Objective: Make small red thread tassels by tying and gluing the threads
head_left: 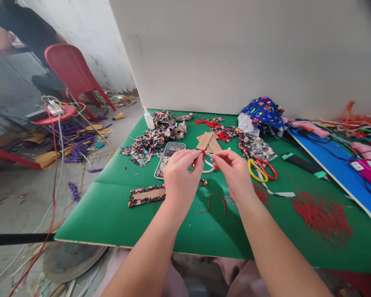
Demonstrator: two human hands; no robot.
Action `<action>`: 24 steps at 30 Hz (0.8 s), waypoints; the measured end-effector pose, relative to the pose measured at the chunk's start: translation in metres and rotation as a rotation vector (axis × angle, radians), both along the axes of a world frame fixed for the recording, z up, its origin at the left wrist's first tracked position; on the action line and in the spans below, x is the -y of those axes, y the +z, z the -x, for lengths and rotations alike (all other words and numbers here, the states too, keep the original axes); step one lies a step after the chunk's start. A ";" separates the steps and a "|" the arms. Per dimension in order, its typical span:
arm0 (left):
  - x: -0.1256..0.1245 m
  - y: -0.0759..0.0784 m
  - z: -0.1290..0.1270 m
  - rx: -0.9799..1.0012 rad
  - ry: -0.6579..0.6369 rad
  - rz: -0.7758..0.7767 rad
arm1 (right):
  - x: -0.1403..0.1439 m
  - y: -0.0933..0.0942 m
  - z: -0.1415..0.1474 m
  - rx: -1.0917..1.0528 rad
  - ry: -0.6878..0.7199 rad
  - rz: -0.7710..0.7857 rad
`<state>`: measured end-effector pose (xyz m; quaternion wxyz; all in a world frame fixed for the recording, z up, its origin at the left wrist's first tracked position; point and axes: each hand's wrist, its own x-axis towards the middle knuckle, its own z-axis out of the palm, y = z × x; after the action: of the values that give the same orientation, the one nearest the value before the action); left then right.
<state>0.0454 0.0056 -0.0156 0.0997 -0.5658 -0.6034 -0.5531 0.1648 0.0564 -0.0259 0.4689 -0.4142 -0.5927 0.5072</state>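
Observation:
Above the green table [117,222], my left hand [179,173] is closed in a pinch on red string [203,153]. My right hand [235,171], also pinched, is just to its right with a bit of red at its fingertips, apparently the same string. Behind the fingers a white ring [208,169] is partly hidden. A floral fabric strip with a tan card middle [146,195] lies by my left wrist. Loose red strings [217,197] are below my hands. Yellow-and-red handled scissors [262,170] lie beside my right hand; a phone [174,148] is behind my left.
Crumpled floral fabric [160,134], a small white bottle [149,119] and tan card pieces [208,141] lie at the back. To the right are a red string heap [321,216], a cutter knife [306,166] and a blue board [336,169]. A person sits beyond a red chair [69,68].

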 end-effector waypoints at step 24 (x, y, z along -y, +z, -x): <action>-0.009 -0.018 -0.013 0.011 -0.130 0.258 | 0.011 0.000 -0.005 0.337 -0.072 -0.671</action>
<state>0.0579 0.0146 -0.0339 -0.0133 -0.6089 -0.6319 -0.4793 0.1696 0.0456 -0.0258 0.4920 -0.3360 -0.7797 0.1928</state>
